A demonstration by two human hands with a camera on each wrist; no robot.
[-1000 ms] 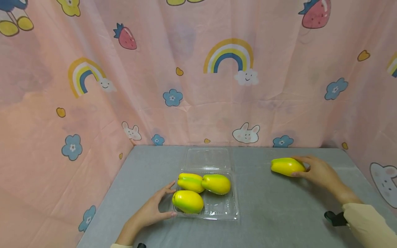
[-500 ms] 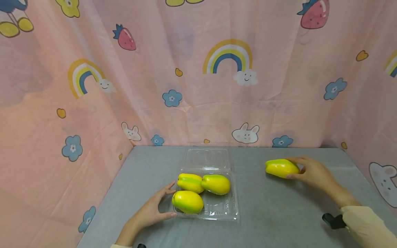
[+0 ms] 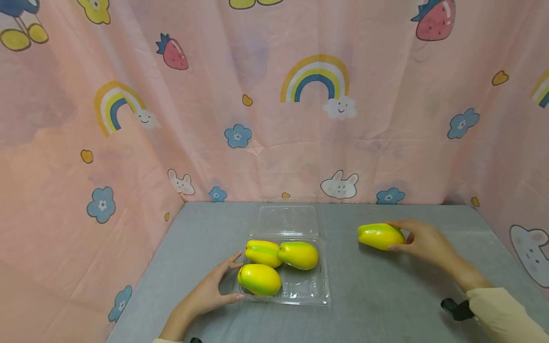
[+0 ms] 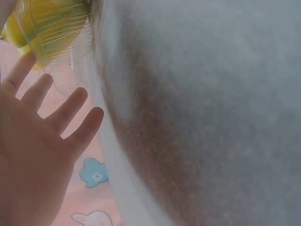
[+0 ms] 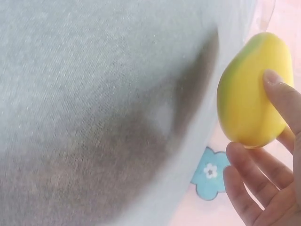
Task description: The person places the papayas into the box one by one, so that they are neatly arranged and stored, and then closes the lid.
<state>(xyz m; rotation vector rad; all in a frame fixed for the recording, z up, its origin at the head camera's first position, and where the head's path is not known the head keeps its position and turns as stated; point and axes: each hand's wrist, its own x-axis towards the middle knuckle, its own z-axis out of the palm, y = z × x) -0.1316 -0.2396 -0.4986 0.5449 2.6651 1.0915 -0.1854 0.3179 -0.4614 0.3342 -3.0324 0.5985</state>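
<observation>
My right hand (image 3: 424,243) holds a yellow-green papaya (image 3: 381,237) by its right end, thumb on the near side. The right wrist view shows that papaya (image 5: 251,94) above its shadow on the table, with the thumb pressed to its side. To the left lies an open clear plastic clamshell box (image 3: 300,290). Inside are three more papayas: one at back left (image 3: 262,252), one at back right (image 3: 299,255) and one at front left (image 3: 259,279). My left hand (image 3: 210,288) has its spread fingers at the box's left edge. In the left wrist view those fingers (image 4: 77,106) are straight.
The box's clear lid (image 3: 287,219) lies folded back toward the rear of the grey table (image 3: 364,305). A pink printed curtain (image 3: 266,162) rises behind the table and along both sides. A dark strap piece (image 3: 456,308) sits under the right cuff.
My right hand has carried the papaya leftward and slightly nearer, toward the box. The left hand, the box and the papayas in it have stayed in place.
</observation>
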